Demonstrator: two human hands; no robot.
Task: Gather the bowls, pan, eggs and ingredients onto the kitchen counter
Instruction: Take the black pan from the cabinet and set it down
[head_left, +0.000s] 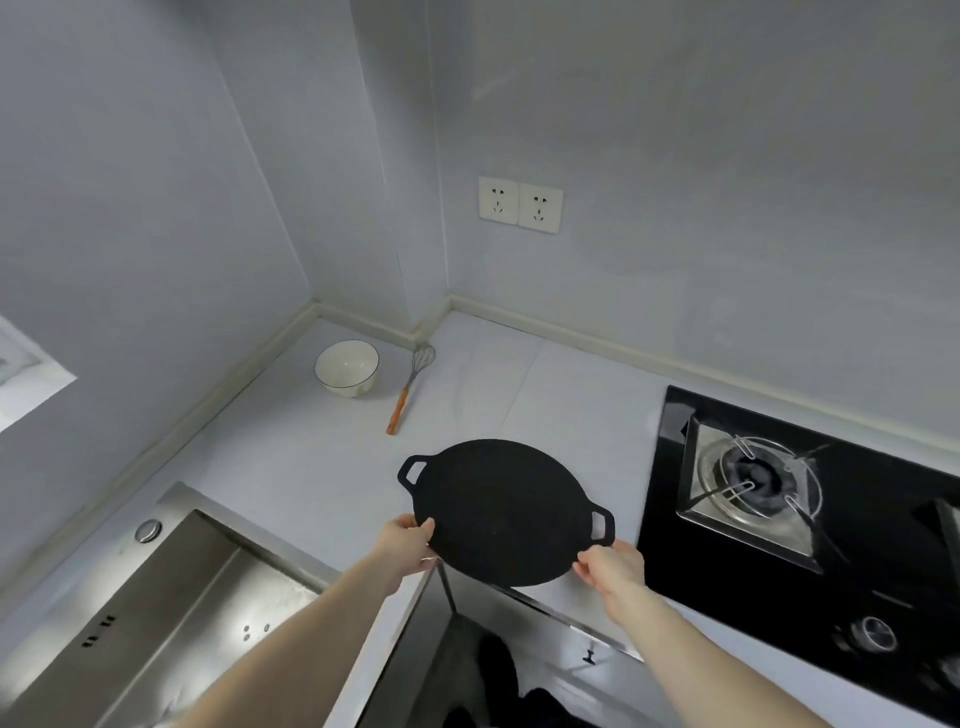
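Observation:
A flat round black pan (501, 509) with two small loop handles is at the front edge of the pale counter (291, 467), partly over the edge. My left hand (405, 545) grips its near-left rim. My right hand (613, 569) pinches its near-right rim, just below the right handle. A white bowl (347, 368) with a thin dark rim stands upright in the far corner of the counter. Beside it, to the right, lies a wire whisk (410, 387) with an orange handle.
A steel sink (171, 613) is set into the counter at the lower left. A black glass gas hob (800, 519) with a burner lies to the right of the pan. Two wall sockets (520, 204) sit above the counter.

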